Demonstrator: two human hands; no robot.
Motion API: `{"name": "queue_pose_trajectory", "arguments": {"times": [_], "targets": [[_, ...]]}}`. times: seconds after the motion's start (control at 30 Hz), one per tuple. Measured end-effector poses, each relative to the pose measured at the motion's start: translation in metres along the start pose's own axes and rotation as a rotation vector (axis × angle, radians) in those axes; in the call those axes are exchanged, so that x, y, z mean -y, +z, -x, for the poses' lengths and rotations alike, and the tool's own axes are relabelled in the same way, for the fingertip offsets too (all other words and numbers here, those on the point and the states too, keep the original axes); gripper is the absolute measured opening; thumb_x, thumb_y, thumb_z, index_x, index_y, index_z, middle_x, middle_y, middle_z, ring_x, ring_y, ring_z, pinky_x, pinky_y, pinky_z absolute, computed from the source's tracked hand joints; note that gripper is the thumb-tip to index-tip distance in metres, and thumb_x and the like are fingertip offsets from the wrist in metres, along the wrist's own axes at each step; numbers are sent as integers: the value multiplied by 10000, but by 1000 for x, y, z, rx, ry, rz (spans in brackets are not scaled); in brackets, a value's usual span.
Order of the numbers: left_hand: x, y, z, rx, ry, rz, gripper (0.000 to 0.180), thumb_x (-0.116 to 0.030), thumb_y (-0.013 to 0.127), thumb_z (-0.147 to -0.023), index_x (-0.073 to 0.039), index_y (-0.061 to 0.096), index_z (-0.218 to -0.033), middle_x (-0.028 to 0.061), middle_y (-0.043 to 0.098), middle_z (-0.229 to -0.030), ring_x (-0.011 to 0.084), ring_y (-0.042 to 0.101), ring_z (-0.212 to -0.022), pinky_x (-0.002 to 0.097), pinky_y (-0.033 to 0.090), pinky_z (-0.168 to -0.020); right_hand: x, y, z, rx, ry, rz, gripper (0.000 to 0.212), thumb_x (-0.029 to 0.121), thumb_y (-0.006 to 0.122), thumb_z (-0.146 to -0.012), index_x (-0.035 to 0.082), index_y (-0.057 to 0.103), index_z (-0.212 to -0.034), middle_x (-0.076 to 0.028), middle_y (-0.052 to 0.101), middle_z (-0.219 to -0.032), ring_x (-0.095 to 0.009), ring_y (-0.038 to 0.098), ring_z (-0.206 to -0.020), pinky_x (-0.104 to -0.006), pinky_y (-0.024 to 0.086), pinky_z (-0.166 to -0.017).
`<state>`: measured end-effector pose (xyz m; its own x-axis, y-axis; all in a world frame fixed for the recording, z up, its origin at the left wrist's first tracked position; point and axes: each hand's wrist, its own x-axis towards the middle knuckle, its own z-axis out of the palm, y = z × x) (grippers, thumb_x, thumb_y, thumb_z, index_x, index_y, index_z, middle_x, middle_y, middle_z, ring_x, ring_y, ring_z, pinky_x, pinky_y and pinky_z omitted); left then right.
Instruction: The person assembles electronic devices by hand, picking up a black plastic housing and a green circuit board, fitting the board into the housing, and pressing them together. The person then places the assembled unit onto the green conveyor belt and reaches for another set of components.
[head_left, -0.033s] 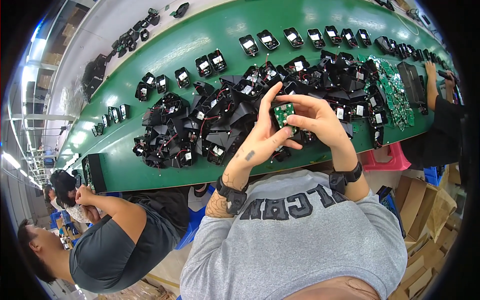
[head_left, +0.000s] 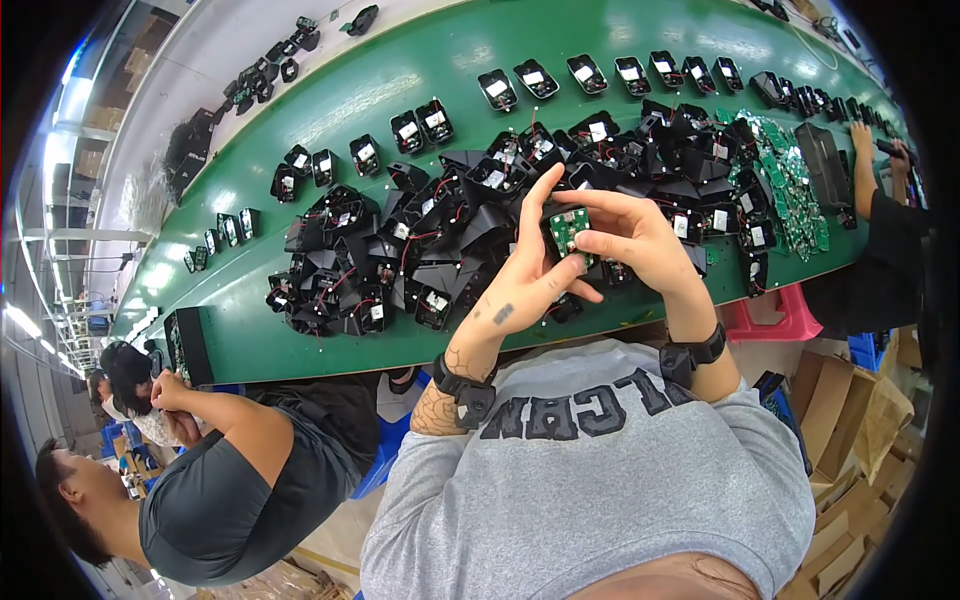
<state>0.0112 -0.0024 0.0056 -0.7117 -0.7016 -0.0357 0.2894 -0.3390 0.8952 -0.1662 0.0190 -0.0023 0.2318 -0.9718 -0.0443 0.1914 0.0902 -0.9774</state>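
Between my two hands is a small green circuit board [head_left: 567, 226], which seems to sit in a black plastic housing mostly covered by my fingers. My left hand [head_left: 527, 283] grips its left side, index finger raised along the edge and thumb at the lower end. From the right, my right hand [head_left: 638, 240] wraps its fingers round the far side and presses its thumb on the board's face. Directly beyond my hands lies a heap of black housings [head_left: 450, 215] with red wires and white labels. Loose green circuit boards [head_left: 785, 185] are piled right of the heap.
Open black housings [head_left: 588, 75] line the far part of the green table [head_left: 310, 345]. A black bin [head_left: 822, 165] stands at the right, near another person's arm [head_left: 862, 170]. A seated person [head_left: 215, 490] is at my left. Pink stool [head_left: 775, 318] and cardboard boxes [head_left: 845, 410] are at right.
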Motion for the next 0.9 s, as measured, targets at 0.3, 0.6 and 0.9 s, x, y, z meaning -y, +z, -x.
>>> {"name": "queue_pose_trajectory", "arguments": {"times": [0.3, 0.6, 0.9], "targets": [[-3, 7, -3, 12, -24, -71, 846, 54, 522, -852, -218, 22, -1478, 143, 463, -1228, 220, 582, -970, 316, 595, -657, 8, -1, 5, -57, 37, -18, 426, 45, 655, -801, 8, 575, -1218, -46, 666, -925, -60, 588, -731, -189, 450, -539], [-10, 13, -4, -14, -61, -1, 787, 60, 469, -872, -238, 52, -1469, 110, 451, -1241, 215, 582, -1003, 368, 581, -778, 17, 1, 4, -129, -8, 114, 379, 74, 665, -810, 53, 608, -1185, -25, 659, -834, -19, 502, -583, -166, 382, -468], [-8, 22, 1, 7, 47, -41, 900, 27, 587, -843, -229, 8, -1483, 173, 471, -1229, 261, 628, -959, 345, 570, -763, 20, 1, 7, -76, 67, -40, 362, 70, 673, -820, 13, 598, -1170, -36, 655, -826, -30, 535, -626, -170, 395, -486]]}}
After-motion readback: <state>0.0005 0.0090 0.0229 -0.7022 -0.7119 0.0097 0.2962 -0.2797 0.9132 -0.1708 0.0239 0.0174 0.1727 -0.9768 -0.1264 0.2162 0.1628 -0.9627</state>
